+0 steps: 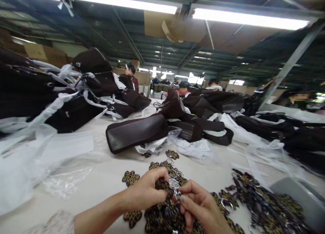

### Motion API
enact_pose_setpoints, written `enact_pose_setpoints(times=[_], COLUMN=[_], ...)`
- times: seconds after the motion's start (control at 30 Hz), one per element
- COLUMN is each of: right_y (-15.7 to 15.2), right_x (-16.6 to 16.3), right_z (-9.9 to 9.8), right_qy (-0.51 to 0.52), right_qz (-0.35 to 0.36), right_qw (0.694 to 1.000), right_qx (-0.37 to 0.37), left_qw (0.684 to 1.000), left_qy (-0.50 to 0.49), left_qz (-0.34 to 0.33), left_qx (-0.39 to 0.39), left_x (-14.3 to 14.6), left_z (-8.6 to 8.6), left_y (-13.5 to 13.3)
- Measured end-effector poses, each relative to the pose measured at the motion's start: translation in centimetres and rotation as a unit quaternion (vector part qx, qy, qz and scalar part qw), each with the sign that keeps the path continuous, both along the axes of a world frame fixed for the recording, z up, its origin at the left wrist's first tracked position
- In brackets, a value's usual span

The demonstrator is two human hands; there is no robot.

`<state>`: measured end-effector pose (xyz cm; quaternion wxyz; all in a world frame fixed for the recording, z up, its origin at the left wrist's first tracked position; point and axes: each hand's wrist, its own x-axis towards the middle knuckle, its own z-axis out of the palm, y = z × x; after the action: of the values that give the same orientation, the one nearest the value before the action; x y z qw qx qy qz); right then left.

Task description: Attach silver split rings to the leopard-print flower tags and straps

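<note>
My left hand [145, 190] is closed around a leopard-print charm [162, 184], thumb and fingers pinching it near its metal fitting. Against that fitting, the thumb and forefinger of my right hand [199, 203] pinch a small silvery clasp [175, 192]. Both hands are close together above a pile of leopard-print charms [162, 218] on the table. A flower-shaped charm [130, 178] lies left of my left hand, and another charm [172, 154] with a metal ring is beyond my hands. How the clasp and charm join is hidden by my fingers.
Dark bags [137, 132] lie across the table [106, 173], with a taller heap [93, 71] of bags and white-wrapped straps at left. More leopard charms [269, 200] spread at right beside a grey bin [297, 193]. Clear plastic [68, 183] lies at left. Several people work farther back.
</note>
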<state>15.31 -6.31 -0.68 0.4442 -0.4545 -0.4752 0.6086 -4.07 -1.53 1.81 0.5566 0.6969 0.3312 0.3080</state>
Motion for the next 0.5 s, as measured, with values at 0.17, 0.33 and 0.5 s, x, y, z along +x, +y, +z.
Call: enact_pose_setpoints(times=[0.17, 0.33, 0.5], right_y=[-0.1, 0.1, -0.3], right_x=[0.1, -0.2, -1.0], right_z=[0.5, -0.4, -0.3], right_qy=[-0.011, -0.026, -0.112], right_qz=[0.000, 0.066, 0.036], right_qw=[1.000, 0.997, 0.993], right_qx=[0.018, 0.005, 0.027], left_qw=[0.987, 0.984, 0.985], left_qy=[-0.052, 0.008, 0.014], left_qz=[0.008, 0.006, 0.053], left_qx=[-0.152, -0.179, -0.165], left_x=[0.1, 0.5, 1.2], left_z=[0.1, 0.3, -0.8], left_y=[0.6, 0.1, -0.2])
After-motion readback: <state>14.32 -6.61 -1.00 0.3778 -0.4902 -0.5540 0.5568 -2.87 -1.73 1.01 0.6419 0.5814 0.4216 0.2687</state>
